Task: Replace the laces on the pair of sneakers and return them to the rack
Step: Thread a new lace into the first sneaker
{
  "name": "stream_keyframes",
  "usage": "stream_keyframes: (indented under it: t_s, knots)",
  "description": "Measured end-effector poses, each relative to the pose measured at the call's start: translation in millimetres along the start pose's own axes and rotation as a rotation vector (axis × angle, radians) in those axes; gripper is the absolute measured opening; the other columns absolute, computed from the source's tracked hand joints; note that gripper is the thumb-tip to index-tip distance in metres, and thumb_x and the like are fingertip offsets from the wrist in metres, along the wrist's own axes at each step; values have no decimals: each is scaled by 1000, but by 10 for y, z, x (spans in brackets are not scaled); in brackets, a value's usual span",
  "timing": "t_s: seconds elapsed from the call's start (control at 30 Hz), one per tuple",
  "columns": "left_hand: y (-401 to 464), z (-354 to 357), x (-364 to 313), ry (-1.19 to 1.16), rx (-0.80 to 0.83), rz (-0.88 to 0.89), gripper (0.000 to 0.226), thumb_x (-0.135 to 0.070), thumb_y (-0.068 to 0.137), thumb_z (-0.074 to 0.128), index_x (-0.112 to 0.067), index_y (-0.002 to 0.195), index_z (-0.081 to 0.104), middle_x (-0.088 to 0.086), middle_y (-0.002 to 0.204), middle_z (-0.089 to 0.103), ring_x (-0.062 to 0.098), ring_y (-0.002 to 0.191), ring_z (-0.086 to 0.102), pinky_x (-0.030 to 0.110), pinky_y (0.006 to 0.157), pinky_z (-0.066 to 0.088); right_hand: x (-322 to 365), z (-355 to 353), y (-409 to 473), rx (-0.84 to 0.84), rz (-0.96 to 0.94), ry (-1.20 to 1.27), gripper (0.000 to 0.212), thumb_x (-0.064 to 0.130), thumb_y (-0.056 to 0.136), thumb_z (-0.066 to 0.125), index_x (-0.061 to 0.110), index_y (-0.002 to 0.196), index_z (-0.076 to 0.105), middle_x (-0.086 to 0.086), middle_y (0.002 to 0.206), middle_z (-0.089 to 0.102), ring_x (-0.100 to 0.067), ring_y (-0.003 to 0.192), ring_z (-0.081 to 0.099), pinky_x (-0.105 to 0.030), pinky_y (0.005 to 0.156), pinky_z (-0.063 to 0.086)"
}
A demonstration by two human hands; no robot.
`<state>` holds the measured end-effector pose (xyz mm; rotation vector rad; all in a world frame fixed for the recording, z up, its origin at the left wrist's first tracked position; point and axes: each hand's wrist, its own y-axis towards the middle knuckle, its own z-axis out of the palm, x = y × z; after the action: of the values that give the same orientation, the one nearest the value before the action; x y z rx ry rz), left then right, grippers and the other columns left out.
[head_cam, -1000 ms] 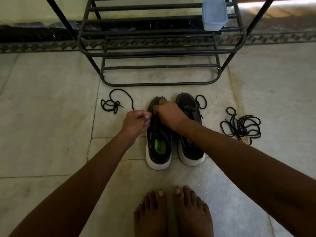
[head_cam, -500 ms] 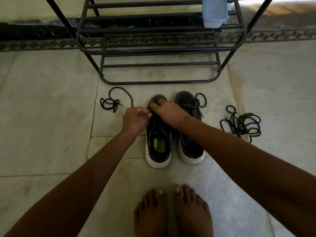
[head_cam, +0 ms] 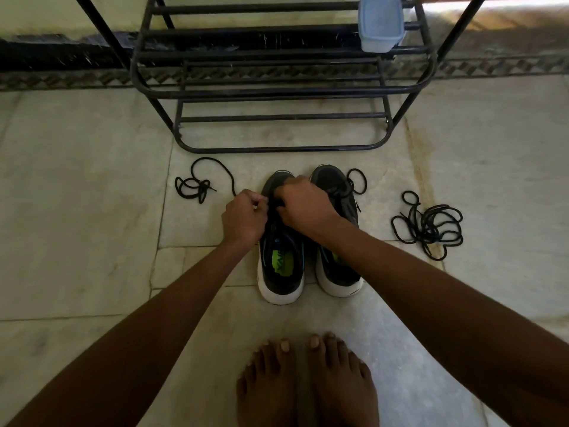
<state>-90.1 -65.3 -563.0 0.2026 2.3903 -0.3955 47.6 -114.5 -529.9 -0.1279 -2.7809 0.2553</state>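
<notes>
Two black sneakers with white soles stand side by side on the floor, toes toward the rack. Over the lace area of the left sneaker (head_cam: 281, 266), my left hand (head_cam: 244, 218) pinches a black lace (head_cam: 212, 177) that trails off to a small tangle on the floor at the left. My right hand (head_cam: 303, 203) has its fingers curled on the same sneaker's upper, pinching the lace there; the fingertips are hidden. The right sneaker (head_cam: 337, 263) has a lace looped by its toe. The black metal shoe rack (head_cam: 277, 94) stands just beyond.
A loose bundle of black laces (head_cam: 428, 224) lies on the floor to the right of the shoes. A pale blue lidded plastic container (head_cam: 381, 24) sits on a rack shelf at the upper right. My bare feet (head_cam: 308, 380) stand right behind the sneakers.
Both hands stayed on the left sneaker's lacing, making small movements; the left hand drew in closer to the right hand. The sneakers and floor laces stayed where they were.
</notes>
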Motion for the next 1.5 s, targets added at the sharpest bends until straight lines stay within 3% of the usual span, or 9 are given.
stream_keyframes:
  t_s: [0.33,0.53,0.7,0.83,0.93,1.03,1.17,1.3,1.5]
  knots:
    - [166,-327,41,-993,-112,-285,11,-8,108,34,-15,104,42,3,72,52,16,62,58,38,71,61,-8,108,-101,-36,21,-151,14,32,88,55,20,89,62,4,87,54,-24,93,56,-54,93,26]
    - [193,-456,115,10,-16,635,5,-14,102,54,-17,105,52,0,96,51,8,84,49,28,69,45,-41,38,-88,16,-27,-155,36,49,78,61,21,100,66,3,93,55,-24,97,56,-55,93,28]
    - [430,-509,93,758,242,774,28,-39,95,59,-17,108,71,3,96,55,23,95,46,39,70,45,-31,195,-188,-57,-71,-195,46,42,74,70,16,113,66,-7,126,47,-27,116,47,-52,95,27]
    - [566,-673,-59,352,56,729,22,-17,100,54,-19,86,71,0,88,59,21,89,49,43,77,43,-45,270,-250,-65,-53,-161,55,39,78,69,15,128,61,-8,138,43,-28,123,46,-51,102,25]
    - [537,-734,-211,-364,-64,354,30,-17,107,41,-21,82,56,2,83,63,26,87,65,43,84,55,-15,284,-241,-87,-36,-155,65,38,74,73,16,132,57,-8,131,48,-28,117,50,-50,99,28]
    - [451,-821,-333,-862,-6,48,34,-31,113,31,-18,85,46,-3,63,45,15,55,50,30,53,50,-12,299,-232,-108,-23,-148,70,39,71,74,17,134,53,-6,126,50,-27,112,54,-49,97,30]
    - [407,-941,-140,101,39,592,18,-21,109,41,-18,105,59,-4,87,56,0,73,51,29,69,50,-28,307,-225,-114,-31,-160,75,41,71,72,19,139,48,-4,126,51,-26,112,54,-49,96,31]
    - [312,-782,-38,812,313,583,33,-49,95,64,-38,126,67,-6,100,68,18,103,61,34,73,44,-22,315,-218,-129,-27,-176,73,41,70,72,18,136,52,-4,124,54,-27,108,57,-48,95,31]
    - [278,-730,-132,-120,194,384,24,-27,89,78,-17,68,77,-4,63,71,14,65,67,27,70,50,-27,311,-201,-128,-35,-201,68,41,69,71,18,131,54,-3,117,58,-27,101,60,-47,93,32]
